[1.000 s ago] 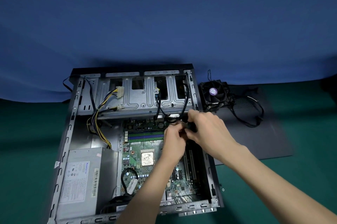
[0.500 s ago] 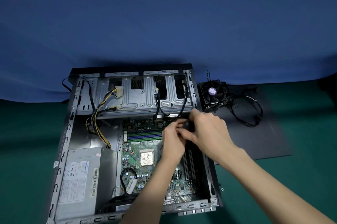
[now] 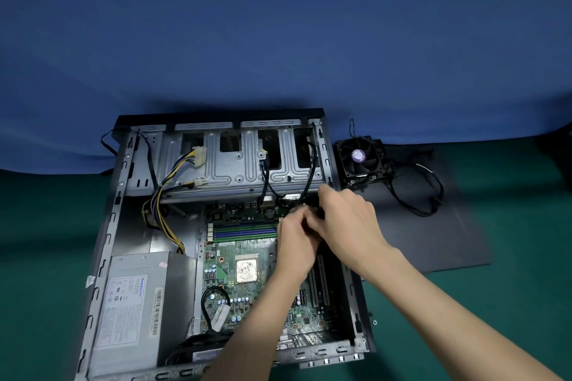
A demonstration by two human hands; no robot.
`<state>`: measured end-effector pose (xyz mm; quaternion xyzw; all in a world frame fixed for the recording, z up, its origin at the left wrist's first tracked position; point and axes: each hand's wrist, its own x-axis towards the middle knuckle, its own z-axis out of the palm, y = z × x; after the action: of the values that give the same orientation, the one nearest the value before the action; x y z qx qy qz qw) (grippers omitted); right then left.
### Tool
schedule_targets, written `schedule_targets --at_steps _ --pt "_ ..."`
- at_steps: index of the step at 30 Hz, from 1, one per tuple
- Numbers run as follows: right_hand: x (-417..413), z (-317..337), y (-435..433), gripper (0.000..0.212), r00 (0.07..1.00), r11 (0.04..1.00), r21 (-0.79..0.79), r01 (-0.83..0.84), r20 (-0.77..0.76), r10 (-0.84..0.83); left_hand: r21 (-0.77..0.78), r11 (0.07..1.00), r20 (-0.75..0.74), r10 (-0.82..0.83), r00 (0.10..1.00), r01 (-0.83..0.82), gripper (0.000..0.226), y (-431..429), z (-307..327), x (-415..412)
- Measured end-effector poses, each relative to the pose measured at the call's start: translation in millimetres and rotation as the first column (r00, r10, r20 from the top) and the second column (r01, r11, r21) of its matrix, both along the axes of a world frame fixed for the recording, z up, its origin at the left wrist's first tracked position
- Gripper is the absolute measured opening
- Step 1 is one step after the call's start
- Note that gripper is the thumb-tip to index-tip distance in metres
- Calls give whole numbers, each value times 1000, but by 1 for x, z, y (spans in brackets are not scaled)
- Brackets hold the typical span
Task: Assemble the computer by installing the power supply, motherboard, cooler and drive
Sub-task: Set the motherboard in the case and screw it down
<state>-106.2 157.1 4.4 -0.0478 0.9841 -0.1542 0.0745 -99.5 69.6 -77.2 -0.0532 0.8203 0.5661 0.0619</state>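
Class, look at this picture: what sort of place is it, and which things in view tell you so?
Probably a staged workbench for computer assembly: an open computer case lies on a green table cover, a blue cloth hangs behind, and a cooler fan sits on a black mat.

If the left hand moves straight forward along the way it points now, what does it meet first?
Probably the black cable gripped by the right hand, just ahead of the left hand; behind it, the drive cage. Depth is unclear.
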Motion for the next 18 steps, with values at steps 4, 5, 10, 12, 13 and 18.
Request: schedule_targets --at_steps 4,5,10,12,13,18 --pt "0 4 2 25 999 999 18 -50 -7 50 105 992 18 63 998 -64 61 -3 -4 -3" --pt "1 4 4 22 998 998 7 -68 2 68 80 996 12 43 999 -44 57 -4 -2 -2" --pt "-1 4 2 33 1000 999 43 -6 -8 6 132 984 130 102 986 -119 30 1 -2 7" --pt "1 3 3 31 1000 999 49 -23 -20 24 127 971 137 184 973 -202 28 -1 -2 3" --pt "3 2 3 27 999 998 33 -50 -14 51 133 971 141 180 973 -199 32 -3 0 1" --pt "1 1 5 31 1000 1000 18 5 -12 -5 105 993 97 34 995 -44 52 -4 4 8"
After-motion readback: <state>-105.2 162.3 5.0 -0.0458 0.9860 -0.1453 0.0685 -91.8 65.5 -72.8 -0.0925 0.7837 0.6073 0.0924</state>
